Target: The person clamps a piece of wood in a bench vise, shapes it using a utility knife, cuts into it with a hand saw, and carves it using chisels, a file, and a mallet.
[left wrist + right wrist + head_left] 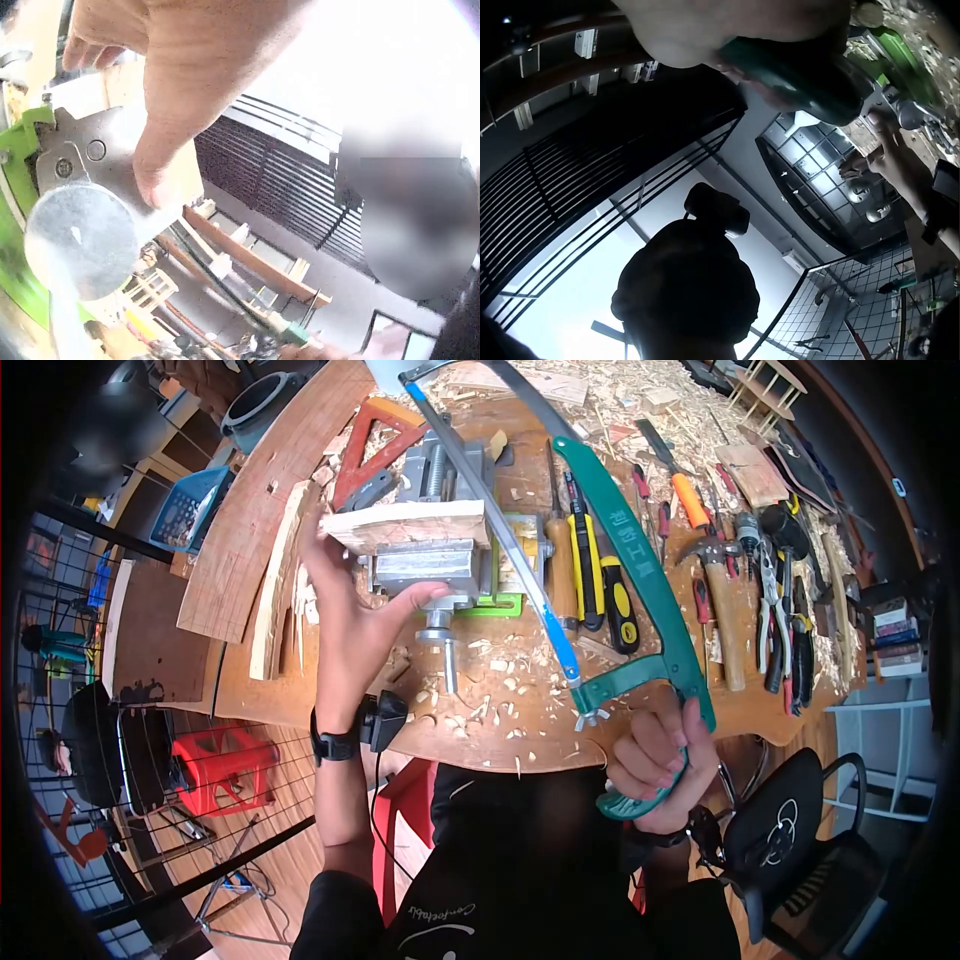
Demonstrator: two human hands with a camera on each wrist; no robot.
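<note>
My right hand [665, 765] grips the green handle of a hacksaw [640, 565] at the table's front edge. The saw's blade [490, 510] slants up and left, passing close by the right end of a wooden piece [415, 528]. That piece lies across the top of a metal bench vise [425, 566]. My left hand [355, 630] is at the vise's left side, thumb stretched toward its front face and fingers partly hidden behind the wood's left end. In the left wrist view, the thumb [161, 161] points down beside the vise's metal face.
Wood shavings [490, 705] litter the table. Right of the saw lie a hammer [720, 610], pliers [770, 605], an orange-handled chisel [690, 500] and several screwdrivers. Utility knives [588, 570] lie beside the vise. Leftward are a long board [235, 550] and a red triangular square [375, 455].
</note>
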